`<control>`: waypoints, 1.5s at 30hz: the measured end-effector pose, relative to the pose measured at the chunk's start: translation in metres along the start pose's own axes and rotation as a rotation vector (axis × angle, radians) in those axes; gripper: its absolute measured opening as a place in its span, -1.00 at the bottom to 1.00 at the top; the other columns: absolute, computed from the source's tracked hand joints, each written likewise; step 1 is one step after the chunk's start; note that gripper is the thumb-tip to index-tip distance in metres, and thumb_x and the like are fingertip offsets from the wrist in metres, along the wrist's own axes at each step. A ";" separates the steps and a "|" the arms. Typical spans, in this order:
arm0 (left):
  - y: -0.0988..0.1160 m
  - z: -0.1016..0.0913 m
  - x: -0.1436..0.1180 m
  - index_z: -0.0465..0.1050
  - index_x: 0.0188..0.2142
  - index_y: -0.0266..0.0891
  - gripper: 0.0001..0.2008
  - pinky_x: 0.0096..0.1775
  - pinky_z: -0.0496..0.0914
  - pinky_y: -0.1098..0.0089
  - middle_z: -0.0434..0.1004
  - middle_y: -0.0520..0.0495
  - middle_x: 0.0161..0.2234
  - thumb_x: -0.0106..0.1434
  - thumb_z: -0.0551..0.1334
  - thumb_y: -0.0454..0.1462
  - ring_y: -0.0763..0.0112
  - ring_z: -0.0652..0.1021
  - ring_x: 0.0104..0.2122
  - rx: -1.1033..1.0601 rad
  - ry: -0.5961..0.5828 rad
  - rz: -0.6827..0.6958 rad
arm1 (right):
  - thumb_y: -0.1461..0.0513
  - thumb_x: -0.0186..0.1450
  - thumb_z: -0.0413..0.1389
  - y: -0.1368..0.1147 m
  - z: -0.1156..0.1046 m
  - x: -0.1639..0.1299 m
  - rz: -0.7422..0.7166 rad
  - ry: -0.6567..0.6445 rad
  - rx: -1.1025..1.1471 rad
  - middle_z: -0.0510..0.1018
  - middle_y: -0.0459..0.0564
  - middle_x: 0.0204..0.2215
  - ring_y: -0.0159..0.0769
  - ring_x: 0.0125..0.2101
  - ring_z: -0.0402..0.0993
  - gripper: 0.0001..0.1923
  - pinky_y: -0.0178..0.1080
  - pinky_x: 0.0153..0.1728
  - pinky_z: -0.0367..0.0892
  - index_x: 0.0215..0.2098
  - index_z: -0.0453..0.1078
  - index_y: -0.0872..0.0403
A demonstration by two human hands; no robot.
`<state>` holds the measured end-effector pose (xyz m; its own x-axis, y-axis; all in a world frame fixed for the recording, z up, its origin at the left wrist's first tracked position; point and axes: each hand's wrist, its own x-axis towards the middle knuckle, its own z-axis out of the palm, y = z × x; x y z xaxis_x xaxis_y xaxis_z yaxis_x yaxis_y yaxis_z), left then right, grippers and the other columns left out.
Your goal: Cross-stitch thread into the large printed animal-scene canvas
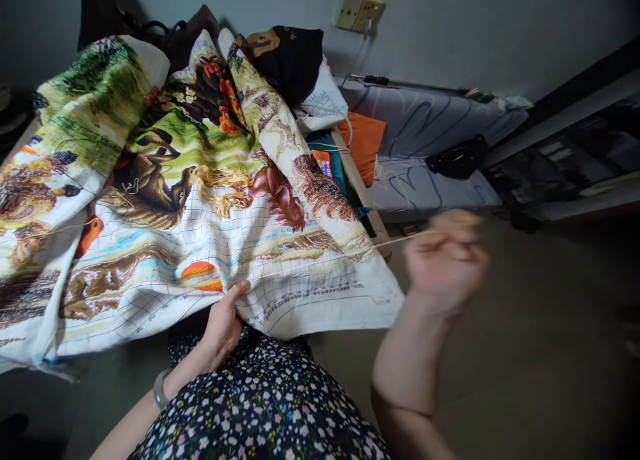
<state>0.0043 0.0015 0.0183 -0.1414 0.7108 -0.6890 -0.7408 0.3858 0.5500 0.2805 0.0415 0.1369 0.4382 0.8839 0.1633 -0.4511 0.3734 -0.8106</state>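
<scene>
A large cross-stitch cloth, partly embroidered and marked with a printed grid, spreads across the table and over my lap. My left hand grips its near edge, thumb on top and the other fingers hidden beneath. Off to the right, my right hand is raised and closed, blurred by motion. A pale thread runs taut from it back to the cloth near my left thumb. Whether a needle is in those fingers cannot be made out. A loose bundle of yellowish thread lies on the cloth.
A phone with a lit screen lies beyond the cloth's right edge, near an orange bag. Behind are a white bag and dark fabric. A cushioned seat with a black bag stands to the right.
</scene>
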 end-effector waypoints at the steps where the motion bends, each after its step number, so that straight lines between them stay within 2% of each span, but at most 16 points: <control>1: 0.000 0.000 0.000 0.54 -0.20 -0.22 -0.66 0.05 0.42 0.33 0.66 -0.04 -0.28 -0.02 0.36 -0.48 0.30 0.61 -0.13 -0.003 -0.009 -0.007 | 0.38 0.41 -0.18 -0.022 -0.011 0.012 -0.170 0.091 0.123 0.39 -0.28 -0.71 -0.67 -0.80 0.24 -0.53 -0.46 -0.51 0.39 -0.58 0.34 0.02; 3: 0.000 0.000 0.000 0.54 -0.22 -0.23 -0.68 0.05 0.42 0.32 0.66 -0.05 -0.28 -0.01 0.37 -0.46 0.29 0.60 -0.11 -0.002 -0.034 -0.025 | 0.32 0.42 -0.15 -0.047 -0.022 0.025 -0.366 0.203 0.046 0.33 -0.26 -0.77 -0.65 -0.80 0.21 -0.47 -0.31 -0.40 0.44 -0.70 0.26 -0.01; 4: -0.001 0.000 0.001 0.55 -0.23 -0.24 -0.70 0.05 0.42 0.32 0.66 -0.06 -0.27 -0.01 0.38 -0.45 0.28 0.60 -0.11 0.001 -0.040 -0.034 | 0.29 0.40 -0.04 -0.047 -0.022 0.025 -0.431 0.232 -0.054 0.31 -0.25 -0.78 -0.61 -0.80 0.18 -0.49 -0.26 -0.38 0.45 -0.73 0.23 -0.04; 6: -0.002 -0.001 0.002 0.55 -0.23 -0.24 -0.71 0.04 0.42 0.34 0.66 -0.06 -0.25 0.00 0.37 -0.44 0.30 0.59 -0.11 0.002 -0.035 -0.046 | 0.24 0.30 0.18 -0.027 -0.014 0.013 -0.414 0.203 -0.300 0.23 -0.26 -0.78 -0.56 -0.80 0.11 -0.60 -0.25 -0.41 0.47 -0.68 0.26 -0.09; 7: -0.003 -0.001 0.003 0.55 -0.22 -0.24 -0.71 0.04 0.43 0.34 0.66 -0.06 -0.25 0.01 0.35 -0.45 0.30 0.59 -0.11 0.000 -0.027 -0.049 | 0.20 0.26 0.24 -0.008 -0.007 0.002 -0.343 0.138 -0.400 0.18 -0.27 -0.78 -0.54 -0.80 0.07 -0.67 -0.28 -0.47 0.47 -0.62 0.30 -0.10; 9: -0.003 -0.001 0.003 0.54 -0.20 -0.26 -0.70 0.02 0.44 0.35 0.66 -0.07 -0.23 0.03 0.33 -0.46 0.30 0.59 -0.11 0.000 -0.016 -0.056 | 0.08 0.31 0.17 0.038 0.006 -0.024 -0.058 -0.056 -0.528 0.16 -0.28 -0.77 -0.52 -0.79 0.08 -0.78 -0.35 -0.62 0.36 -0.46 0.34 -0.08; 10: -0.002 -0.001 0.003 0.54 -0.19 -0.27 -0.70 0.01 0.44 0.35 0.66 -0.08 -0.23 0.04 0.32 -0.46 0.29 0.59 -0.11 0.003 -0.015 -0.058 | 0.04 0.34 0.11 0.061 0.012 -0.039 0.106 -0.183 -0.588 0.19 -0.27 -0.76 -0.51 -0.79 0.11 -0.79 -0.38 -0.67 0.31 -0.40 0.35 -0.06; 12: -0.001 0.000 0.002 0.53 -0.18 -0.29 -0.71 -0.01 0.45 0.34 0.65 -0.10 -0.23 0.05 0.31 -0.46 0.28 0.59 -0.12 0.014 -0.023 -0.058 | 0.09 0.29 0.15 0.099 0.021 -0.066 0.293 -0.373 -0.655 0.30 -0.23 -0.73 -0.48 -0.76 0.20 -0.83 -0.40 -0.73 0.23 -0.35 0.40 0.01; 13: 0.000 0.001 0.002 0.53 -0.18 -0.30 -0.71 -0.02 0.46 0.33 0.66 -0.10 -0.24 0.05 0.30 -0.46 0.27 0.60 -0.13 0.020 -0.025 -0.057 | 0.14 0.28 0.15 0.113 0.024 -0.078 0.347 -0.469 -0.702 0.34 -0.22 -0.71 -0.47 -0.74 0.24 -0.86 -0.40 -0.72 0.22 -0.33 0.44 0.04; 15: 0.001 0.001 0.001 0.53 -0.21 -0.31 -0.73 -0.04 0.47 0.31 0.65 -0.09 -0.29 0.05 0.30 -0.46 0.25 0.61 -0.15 0.028 -0.029 -0.059 | 0.23 0.28 0.10 0.130 0.029 -0.094 0.368 -0.606 -0.814 0.39 -0.19 -0.69 -0.46 -0.68 0.30 -0.86 -0.41 -0.65 0.23 -0.30 0.51 0.07; 17: 0.001 0.002 0.001 0.54 -0.26 -0.31 -0.77 -0.05 0.48 0.30 0.65 -0.07 -0.35 0.04 0.30 -0.46 0.24 0.62 -0.18 0.030 -0.030 -0.059 | 0.27 0.29 0.05 0.137 0.033 -0.101 0.337 -0.666 -0.919 0.43 -0.17 -0.67 -0.45 -0.63 0.35 -0.80 -0.41 -0.57 0.25 -0.27 0.54 0.08; 24: 0.000 0.004 0.001 0.53 -0.27 -0.30 -0.76 -0.05 0.48 0.30 0.65 -0.07 -0.36 0.02 0.31 -0.46 0.23 0.62 -0.17 0.022 -0.028 -0.051 | 0.34 0.25 0.08 0.134 0.040 -0.100 0.261 -0.642 -1.004 0.53 -0.11 -0.62 -0.43 -0.61 0.41 -0.79 -0.40 -0.52 0.28 -0.29 0.59 0.15; 34: 0.000 0.004 0.001 0.54 -0.24 -0.34 -0.75 -0.10 0.48 0.34 0.64 -0.03 -0.40 0.04 0.30 -0.47 0.32 0.61 -0.31 0.024 -0.003 -0.064 | 0.42 0.21 0.09 0.133 0.046 -0.093 0.175 -0.715 -1.134 0.63 -0.08 -0.52 -0.41 -0.54 0.46 -0.77 -0.40 -0.47 0.27 -0.38 0.60 0.10; 38: -0.001 0.003 0.001 0.54 -0.26 -0.32 -0.76 -0.14 0.48 0.38 0.63 0.01 -0.42 0.02 0.32 -0.47 0.36 0.60 -0.36 0.022 0.007 -0.054 | 0.43 0.19 0.10 0.131 0.052 -0.094 0.144 -0.730 -1.227 0.60 -0.09 -0.56 -0.40 -0.56 0.45 -0.78 -0.38 -0.46 0.26 -0.44 0.55 0.09; 41: 0.000 0.003 0.001 0.54 -0.29 -0.31 -0.77 -0.17 0.48 0.38 0.62 0.02 -0.43 0.00 0.34 -0.45 0.39 0.58 -0.41 0.022 -0.004 -0.063 | 0.40 0.22 0.09 0.134 0.052 -0.101 0.265 -0.667 -1.175 0.51 -0.14 -0.65 -0.44 -0.66 0.38 -0.83 -0.40 -0.54 0.24 -0.43 0.48 0.09; 45: 0.000 0.002 0.003 0.53 -0.35 -0.30 -0.80 -0.21 0.48 0.38 0.62 0.01 -0.42 -0.04 0.39 -0.39 0.41 0.56 -0.44 0.044 -0.057 -0.061 | 0.32 0.26 0.06 0.141 0.046 -0.111 0.545 -0.553 -0.877 0.44 -0.21 -0.66 -0.49 -0.74 0.33 -0.91 -0.45 -0.67 0.21 -0.39 0.38 0.08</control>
<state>0.0054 0.0049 0.0173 -0.0587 0.7171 -0.6945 -0.7171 0.4536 0.5291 0.1328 0.0093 0.0304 -0.1426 0.9497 -0.2788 0.3110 -0.2244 -0.9235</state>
